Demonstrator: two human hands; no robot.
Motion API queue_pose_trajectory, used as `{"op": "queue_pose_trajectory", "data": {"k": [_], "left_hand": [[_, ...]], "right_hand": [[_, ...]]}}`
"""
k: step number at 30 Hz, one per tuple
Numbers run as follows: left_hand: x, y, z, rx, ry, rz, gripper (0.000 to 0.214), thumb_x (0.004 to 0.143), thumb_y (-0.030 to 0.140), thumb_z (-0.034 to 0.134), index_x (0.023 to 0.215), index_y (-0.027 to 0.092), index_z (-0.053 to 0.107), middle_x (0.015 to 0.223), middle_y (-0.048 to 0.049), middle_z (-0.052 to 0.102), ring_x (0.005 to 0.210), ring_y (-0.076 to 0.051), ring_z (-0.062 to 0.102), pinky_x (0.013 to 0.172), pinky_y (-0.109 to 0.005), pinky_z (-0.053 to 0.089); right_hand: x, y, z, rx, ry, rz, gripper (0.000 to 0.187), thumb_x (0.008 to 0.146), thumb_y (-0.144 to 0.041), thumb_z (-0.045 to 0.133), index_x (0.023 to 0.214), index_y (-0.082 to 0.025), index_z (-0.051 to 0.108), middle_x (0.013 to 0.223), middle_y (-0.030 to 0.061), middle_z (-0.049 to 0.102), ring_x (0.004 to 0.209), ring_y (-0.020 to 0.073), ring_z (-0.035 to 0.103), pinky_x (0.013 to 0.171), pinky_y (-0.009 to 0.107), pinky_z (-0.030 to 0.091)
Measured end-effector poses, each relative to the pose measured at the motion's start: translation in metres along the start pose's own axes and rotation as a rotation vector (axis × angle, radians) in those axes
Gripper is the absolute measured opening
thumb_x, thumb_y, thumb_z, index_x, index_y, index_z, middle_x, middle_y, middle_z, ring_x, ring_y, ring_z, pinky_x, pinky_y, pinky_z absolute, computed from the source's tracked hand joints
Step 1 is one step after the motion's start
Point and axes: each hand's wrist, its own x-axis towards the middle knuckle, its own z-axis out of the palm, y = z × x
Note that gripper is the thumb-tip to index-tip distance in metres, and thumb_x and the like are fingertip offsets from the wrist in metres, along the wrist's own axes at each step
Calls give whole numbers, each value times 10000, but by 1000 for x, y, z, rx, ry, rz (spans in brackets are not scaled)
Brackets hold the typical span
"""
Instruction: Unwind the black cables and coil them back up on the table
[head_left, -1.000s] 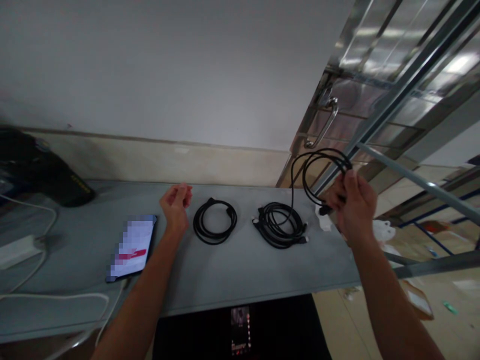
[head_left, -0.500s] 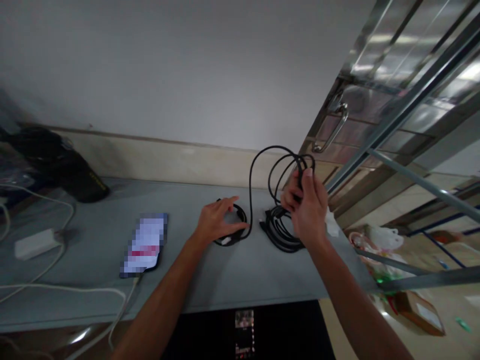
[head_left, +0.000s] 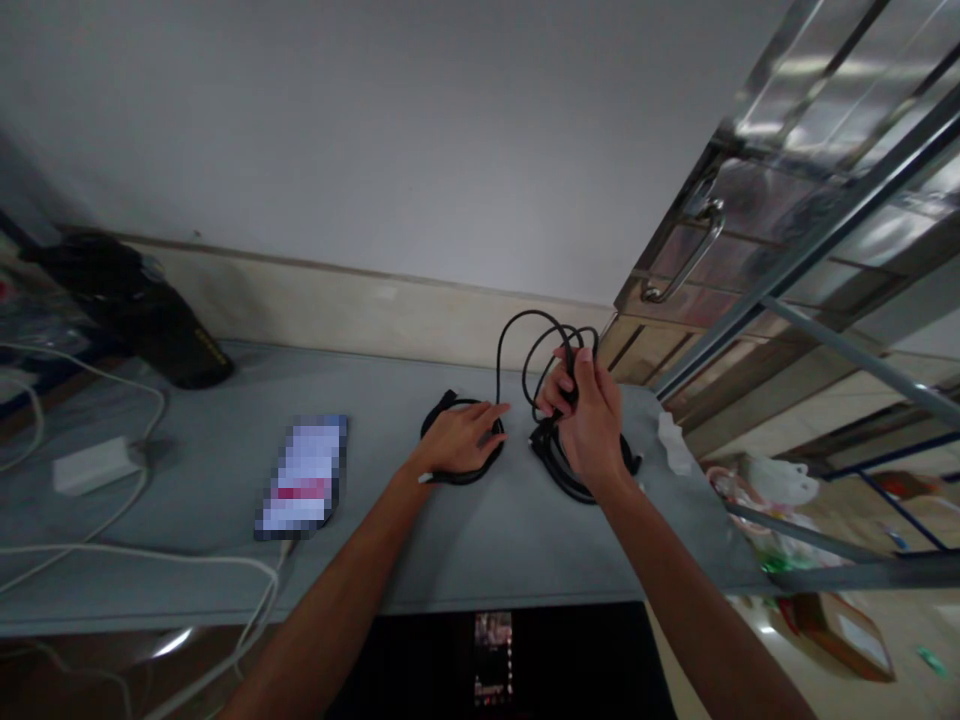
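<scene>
2 hands — left hand (head_left: 461, 440) flat, fingers (head_left: 491, 410) loose on coiled cable (head_left: 442, 403); right hand (head_left: 592, 420) clenched round looped cable (head_left: 500, 345)

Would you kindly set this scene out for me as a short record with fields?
Left: left hand rests open on a coiled cable lying on the table
Right: right hand grips a looped cable, raised above a cable pile
Nearby: phone, white charger
</scene>
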Motion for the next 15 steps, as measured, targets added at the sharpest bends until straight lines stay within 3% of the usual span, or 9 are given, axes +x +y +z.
{"op": "queue_pose_trajectory", "data": {"k": [5,8,12,15], "left_hand": [[0,-4,4,-1,-6,-18,416,1145,357,578,1545,261,641,1242,-110,788,1082,-260,787,885,-355,635],[0,-9,4,8,-5,-35,491,1113,189,518,1582,286,627,1312,-106,755,1103,-239,765,838,-307,624],[0,-17,3,-10,-73,-12,768,931,19,564,1630,335,590,1394,-84,687,1037,-213,737,795,-285,613],[2,-15,4,-14,-64,14,632,950,35,593,1511,309,691,1339,-91,686,1080,-233,728,898,-329,633]], "right_hand": [[2,-28,9,-30,-3,-89,436,1045,-697,713,1053,-262,684,735,-89,337,531,90,306,509,245,415],[3,-39,13,-29,-13,-125,418,1055,-679,711,1054,-261,694,732,-89,326,527,89,301,508,245,418],[3,-40,16,44,-38,-104,392,1037,-640,755,1052,-252,703,734,-88,350,529,81,304,502,237,399],[0,-33,15,44,-56,-52,422,1015,-667,768,1041,-252,693,731,-89,375,526,80,300,506,247,407]]}}
